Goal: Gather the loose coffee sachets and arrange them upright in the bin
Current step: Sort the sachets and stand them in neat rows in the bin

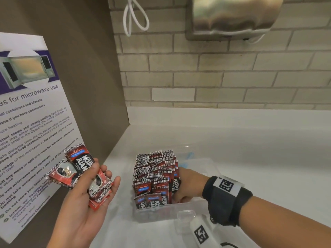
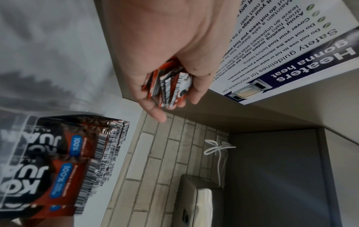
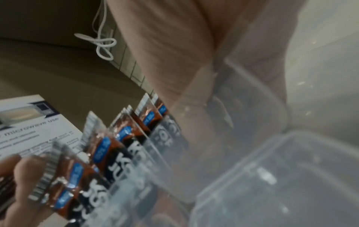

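Note:
My left hand is raised palm-up left of the bin and holds a fanned bunch of red-and-black coffee sachets, thumb across the top one. The left wrist view shows the same bunch between curled fingers. A clear plastic bin on the white counter holds several rows of upright sachets. My right hand is inside the bin at the right end of the rows, curled against a sachet; its fingertips are hidden. In the blurred right wrist view, that hand shows behind the bin wall.
A microwave-use poster leans on the brown side panel at the left. The brick wall behind carries a metal dispenser and a looped white cable. A small clear lid lies in front of the bin. White counter extends right.

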`<state>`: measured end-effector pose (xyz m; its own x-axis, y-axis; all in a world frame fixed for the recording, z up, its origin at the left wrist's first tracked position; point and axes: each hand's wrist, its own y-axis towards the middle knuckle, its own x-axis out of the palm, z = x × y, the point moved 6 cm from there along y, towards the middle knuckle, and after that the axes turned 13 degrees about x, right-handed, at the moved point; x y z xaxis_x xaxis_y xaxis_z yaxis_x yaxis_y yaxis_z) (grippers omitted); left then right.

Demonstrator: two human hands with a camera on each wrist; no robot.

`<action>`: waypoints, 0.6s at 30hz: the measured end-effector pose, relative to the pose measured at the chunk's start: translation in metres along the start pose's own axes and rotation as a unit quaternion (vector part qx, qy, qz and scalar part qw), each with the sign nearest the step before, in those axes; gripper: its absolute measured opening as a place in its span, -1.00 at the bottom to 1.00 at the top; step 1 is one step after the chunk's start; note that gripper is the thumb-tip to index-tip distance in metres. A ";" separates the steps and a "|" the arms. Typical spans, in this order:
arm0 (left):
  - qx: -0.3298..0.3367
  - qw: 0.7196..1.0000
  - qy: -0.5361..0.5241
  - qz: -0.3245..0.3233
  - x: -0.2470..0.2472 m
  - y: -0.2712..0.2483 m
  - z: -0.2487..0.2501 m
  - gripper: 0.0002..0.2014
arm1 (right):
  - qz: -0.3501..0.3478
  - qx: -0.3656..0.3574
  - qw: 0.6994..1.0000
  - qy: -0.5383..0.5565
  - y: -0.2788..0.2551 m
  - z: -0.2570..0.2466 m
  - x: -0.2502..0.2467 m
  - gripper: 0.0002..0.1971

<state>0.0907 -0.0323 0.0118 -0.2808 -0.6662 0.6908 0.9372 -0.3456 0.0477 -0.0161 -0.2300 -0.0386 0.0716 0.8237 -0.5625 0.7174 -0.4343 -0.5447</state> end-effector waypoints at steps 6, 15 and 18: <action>0.002 1.000 -0.015 -0.011 -0.002 0.002 0.005 -0.93 | 0.056 -0.034 0.998 -0.016 -0.003 -0.007 -0.006 -0.67; -0.006 1.000 -0.013 0.000 -0.003 0.004 0.000 -0.83 | 0.045 -0.033 0.995 -0.085 -0.003 -0.009 0.002 -0.67; -0.008 1.000 -0.011 0.003 -0.005 0.005 -0.001 -0.78 | 0.031 -0.006 0.995 -0.100 -0.004 -0.007 0.000 -0.66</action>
<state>0.0963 -0.0313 0.0083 -0.2703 -0.6538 0.7067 0.9356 -0.3516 0.0326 -0.0143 -0.2254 -0.0319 -0.0224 0.7064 -0.7074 0.7241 -0.4765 -0.4987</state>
